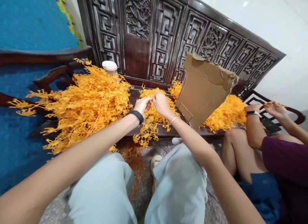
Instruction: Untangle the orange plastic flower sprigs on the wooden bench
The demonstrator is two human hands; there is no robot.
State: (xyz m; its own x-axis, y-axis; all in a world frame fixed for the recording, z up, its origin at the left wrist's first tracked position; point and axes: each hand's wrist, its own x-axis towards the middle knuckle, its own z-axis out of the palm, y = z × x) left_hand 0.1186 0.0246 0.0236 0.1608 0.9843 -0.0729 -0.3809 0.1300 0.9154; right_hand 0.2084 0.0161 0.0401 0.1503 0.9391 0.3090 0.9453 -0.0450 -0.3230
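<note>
My left hand (142, 106) and my right hand (160, 102) meet fingertip to fingertip above the dark wooden bench (134, 129). An orange plastic sprig (145, 132) with thin branching stems hangs below my left hand, whose fingers are closed on its upper end. My right hand is pinched at the same spot; what lies between its fingers is too small to make out. Just behind and under both hands lies a small heap of orange sprigs (154, 93). To the left rises a much larger pile of the same sprigs (91, 102).
A bent cardboard sheet (204, 86) stands on the bench, right of my hands, with a wire piece at its base. Another orange heap (226, 113) lies beyond it. A white-lidded tub (110, 66) is behind the left pile. At right, a seated person's hands (276, 110) hold an orange strand.
</note>
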